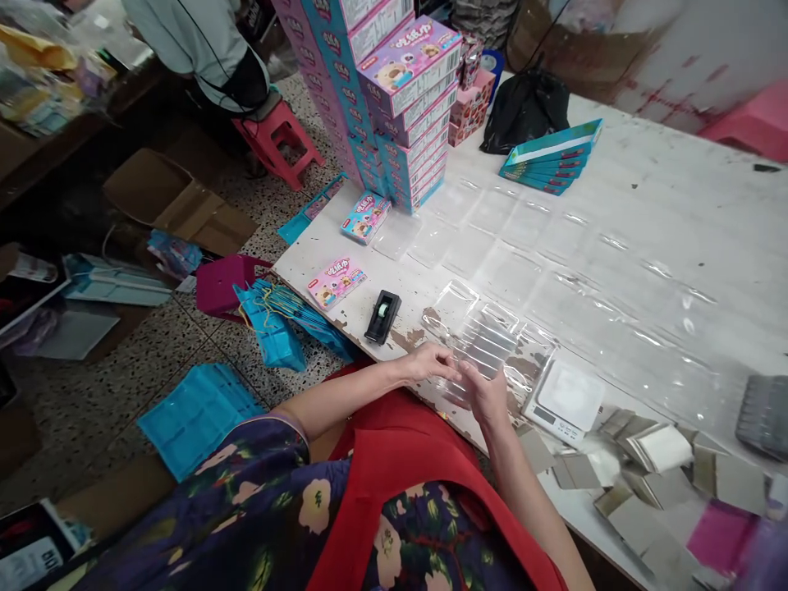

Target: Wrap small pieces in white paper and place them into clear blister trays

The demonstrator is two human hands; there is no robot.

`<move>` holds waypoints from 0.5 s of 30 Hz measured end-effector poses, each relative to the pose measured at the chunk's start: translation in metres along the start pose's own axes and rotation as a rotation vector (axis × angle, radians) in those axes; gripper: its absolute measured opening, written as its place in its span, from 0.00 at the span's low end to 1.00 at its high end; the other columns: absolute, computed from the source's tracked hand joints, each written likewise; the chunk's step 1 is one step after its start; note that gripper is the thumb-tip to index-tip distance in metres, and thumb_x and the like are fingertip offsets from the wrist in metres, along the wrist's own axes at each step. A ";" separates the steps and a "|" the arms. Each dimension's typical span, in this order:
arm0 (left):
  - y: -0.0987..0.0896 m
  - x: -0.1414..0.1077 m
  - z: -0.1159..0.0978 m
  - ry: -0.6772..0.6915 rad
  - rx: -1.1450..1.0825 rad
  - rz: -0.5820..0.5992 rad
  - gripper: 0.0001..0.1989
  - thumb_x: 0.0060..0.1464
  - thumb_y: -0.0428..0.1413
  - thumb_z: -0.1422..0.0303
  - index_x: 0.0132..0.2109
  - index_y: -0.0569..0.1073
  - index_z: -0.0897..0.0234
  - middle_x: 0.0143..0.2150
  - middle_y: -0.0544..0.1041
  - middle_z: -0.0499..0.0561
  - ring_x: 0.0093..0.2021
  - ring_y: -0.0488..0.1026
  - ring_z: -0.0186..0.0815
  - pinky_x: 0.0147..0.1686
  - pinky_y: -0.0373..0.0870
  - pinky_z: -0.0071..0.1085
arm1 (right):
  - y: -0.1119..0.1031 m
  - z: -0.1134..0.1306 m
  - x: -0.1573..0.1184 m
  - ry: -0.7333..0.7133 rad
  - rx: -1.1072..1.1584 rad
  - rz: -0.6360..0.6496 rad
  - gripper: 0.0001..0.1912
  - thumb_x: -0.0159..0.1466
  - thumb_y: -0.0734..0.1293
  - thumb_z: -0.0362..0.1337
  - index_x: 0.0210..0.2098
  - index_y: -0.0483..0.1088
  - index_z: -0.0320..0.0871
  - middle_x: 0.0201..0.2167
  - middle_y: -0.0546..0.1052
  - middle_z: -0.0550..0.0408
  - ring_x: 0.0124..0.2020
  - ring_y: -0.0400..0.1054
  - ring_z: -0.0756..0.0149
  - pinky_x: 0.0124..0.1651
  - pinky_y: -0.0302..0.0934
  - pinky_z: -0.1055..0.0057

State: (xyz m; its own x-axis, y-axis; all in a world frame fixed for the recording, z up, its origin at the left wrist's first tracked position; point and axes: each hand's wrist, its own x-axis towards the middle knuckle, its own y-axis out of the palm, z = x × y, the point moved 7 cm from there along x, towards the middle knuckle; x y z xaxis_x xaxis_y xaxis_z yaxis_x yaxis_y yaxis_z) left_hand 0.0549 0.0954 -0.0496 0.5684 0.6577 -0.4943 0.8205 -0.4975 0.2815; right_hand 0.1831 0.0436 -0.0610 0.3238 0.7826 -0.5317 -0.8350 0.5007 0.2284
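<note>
My left hand (431, 363) is closed in a pinch at the near edge of a clear plastic tray (489, 341) with ridges across it. On the tray's near right side, my right hand (486, 394) grips the same plastic, thumb toward the left hand. The fingertips of both hands nearly meet, and what lies between them is partly hidden. Left of the hands stands a black tape dispenser (382, 317). A digital scale (566, 398) sits to the right of my right hand.
Rows of clear trays (510, 271) cover the table's middle. Stacked pink and blue boxes (410, 66) rise at the back left, near a black bag (526, 107). Grey card pieces (658, 484) lie at the front right. A red stool (277, 139) and blue bags (197, 410) are on the floor.
</note>
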 end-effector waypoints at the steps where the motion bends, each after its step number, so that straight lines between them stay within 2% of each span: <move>1: -0.015 0.002 -0.009 0.024 -0.022 -0.013 0.13 0.35 0.67 0.65 0.23 0.72 0.68 0.25 0.73 0.47 0.29 0.68 0.29 0.31 0.62 0.26 | -0.001 0.000 0.005 0.008 0.031 -0.052 0.28 0.41 0.78 0.39 0.40 0.70 0.43 0.30 0.77 0.59 0.26 0.71 0.67 0.32 0.69 0.65; 4: -0.081 0.015 -0.038 0.095 -0.191 -0.164 0.16 0.40 0.67 0.63 0.26 0.68 0.68 0.40 0.78 0.53 0.38 0.75 0.33 0.39 0.67 0.29 | -0.014 0.005 0.019 -0.021 0.143 -0.254 0.24 0.45 0.75 0.42 0.41 0.70 0.43 0.31 0.76 0.60 0.29 0.71 0.67 0.36 0.68 0.65; 5: -0.107 0.021 -0.044 0.083 -0.230 -0.231 0.17 0.41 0.66 0.64 0.27 0.66 0.68 0.41 0.78 0.54 0.38 0.76 0.34 0.40 0.68 0.30 | -0.019 0.008 0.023 -0.042 0.163 -0.296 0.24 0.46 0.75 0.43 0.41 0.71 0.44 0.32 0.76 0.61 0.30 0.71 0.67 0.37 0.68 0.65; 7: -0.151 0.036 -0.044 -0.045 -0.245 -0.313 0.17 0.43 0.66 0.66 0.27 0.64 0.67 0.37 0.79 0.54 0.34 0.77 0.35 0.39 0.70 0.32 | -0.028 0.012 0.027 -0.073 0.169 -0.325 0.24 0.47 0.74 0.42 0.43 0.71 0.45 0.33 0.76 0.61 0.32 0.71 0.66 0.39 0.68 0.64; 9: -0.181 0.054 -0.038 -0.201 -0.223 -0.339 0.16 0.45 0.65 0.70 0.28 0.63 0.67 0.32 0.79 0.54 0.30 0.78 0.35 0.37 0.71 0.33 | -0.035 0.011 0.027 -0.078 0.162 -0.337 0.25 0.46 0.75 0.41 0.44 0.71 0.45 0.34 0.76 0.61 0.32 0.71 0.67 0.39 0.68 0.65; 12: -0.203 0.079 -0.028 -0.314 -0.168 -0.338 0.13 0.46 0.64 0.72 0.29 0.65 0.67 0.31 0.79 0.54 0.28 0.77 0.36 0.33 0.71 0.31 | -0.039 0.000 0.021 -0.025 0.166 -0.358 0.26 0.47 0.74 0.43 0.45 0.71 0.45 0.33 0.76 0.61 0.31 0.70 0.67 0.39 0.68 0.64; 15: -0.203 0.099 -0.019 -0.342 -0.141 -0.324 0.13 0.45 0.65 0.72 0.30 0.66 0.67 0.31 0.79 0.54 0.29 0.77 0.36 0.33 0.71 0.30 | -0.034 -0.014 0.014 0.048 0.183 -0.360 0.26 0.49 0.73 0.45 0.46 0.70 0.45 0.34 0.76 0.61 0.31 0.70 0.66 0.41 0.68 0.62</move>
State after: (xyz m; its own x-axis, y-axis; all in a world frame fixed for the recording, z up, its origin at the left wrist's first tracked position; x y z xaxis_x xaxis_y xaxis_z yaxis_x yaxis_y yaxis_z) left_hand -0.0544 0.2723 -0.1404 0.2496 0.5308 -0.8099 0.9654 -0.2013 0.1657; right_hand 0.2101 0.0322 -0.0871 0.5563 0.5294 -0.6405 -0.5777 0.8004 0.1599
